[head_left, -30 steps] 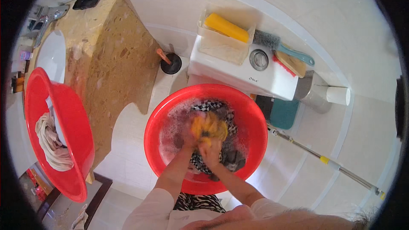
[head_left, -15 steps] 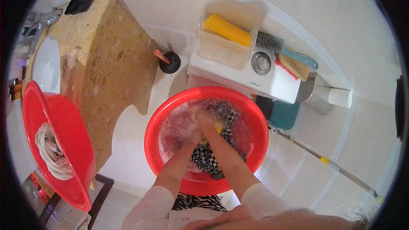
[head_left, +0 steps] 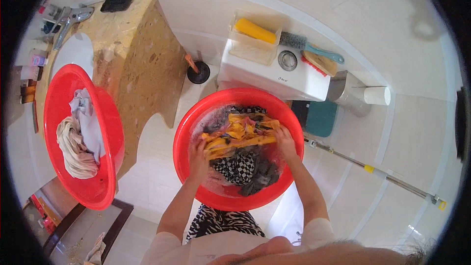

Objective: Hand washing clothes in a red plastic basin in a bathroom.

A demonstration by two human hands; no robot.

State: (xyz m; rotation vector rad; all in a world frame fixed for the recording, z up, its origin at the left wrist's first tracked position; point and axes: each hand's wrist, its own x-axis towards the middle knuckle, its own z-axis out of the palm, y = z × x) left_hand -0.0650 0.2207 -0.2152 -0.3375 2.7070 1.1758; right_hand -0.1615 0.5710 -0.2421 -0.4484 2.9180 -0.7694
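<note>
A large red basin (head_left: 182, 147) in front of me holds foamy water and wet cloth. Across it, just above the water, stretches a yellow patterned garment (head_left: 240, 135). My left hand (head_left: 198, 157) grips its left end, and my right hand (head_left: 284, 142) closes on the right end. Below the garment lie a black-and-white checkered cloth (head_left: 236, 168) and a dark grey cloth (head_left: 262, 179), both soaked. More dark cloth shows at the basin's far side.
At the left, a second red basin (head_left: 114, 132) holds a beige twisted cloth (head_left: 73, 147) and a pale cloth (head_left: 88, 122) beside the stone counter (head_left: 132, 54). Beyond stand a plunger (head_left: 198, 72) and a white tank (head_left: 274, 73) with brushes. A mop pole (head_left: 353, 163) lies right.
My hands have come up out of the suds and moved apart, spreading the yellow garment between them. The head view has shifted, bringing the pale cloth in the left basin into sight.
</note>
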